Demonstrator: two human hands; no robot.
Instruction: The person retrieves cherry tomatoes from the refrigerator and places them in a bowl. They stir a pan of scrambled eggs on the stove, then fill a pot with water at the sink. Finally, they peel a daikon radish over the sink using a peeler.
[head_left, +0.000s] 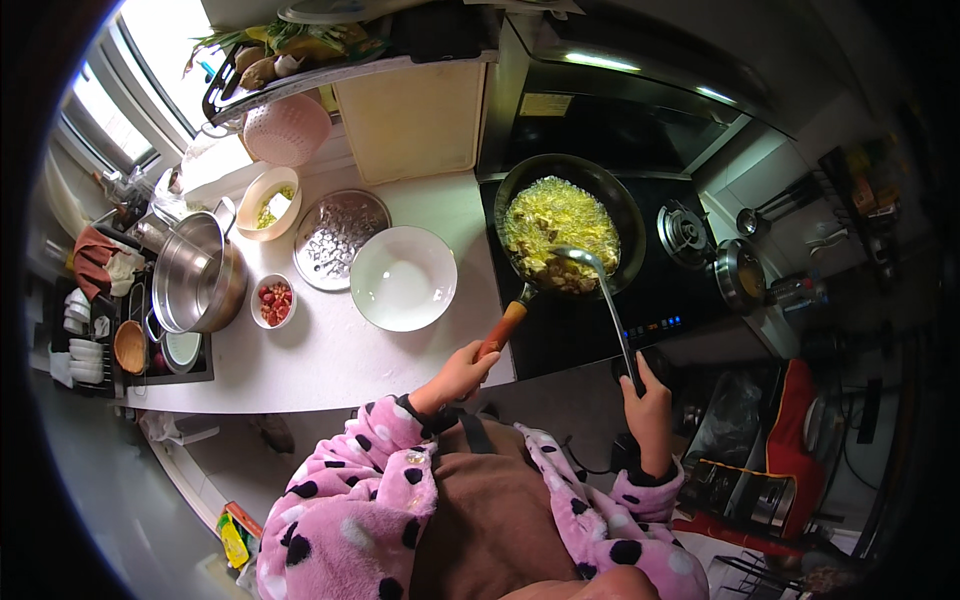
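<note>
A dark wok (634, 229) sits on the left side of the black glass cooktop (555, 352), full of bubbling yellow food (562, 214) with browner pieces near the handle side. My left hand (459, 375) grips the end of its wooden handle (502, 330). In my right hand (649, 409) is the black grip of a metal ladle (611, 307), whose bowl rests in the food at the near side of the wok. A white bowl (403, 279) with nothing in it stands on the counter left of the wok, overlapping a round perforated metal tray (330, 240).
Farther left are a small bowl of red pieces (274, 301), a bowl of chopped green food (251, 214) and a large steel pot (199, 274). A cutting board (412, 124) leans behind the counter. Right of the wok are a bare gas burner (682, 234) and a small pan (739, 276).
</note>
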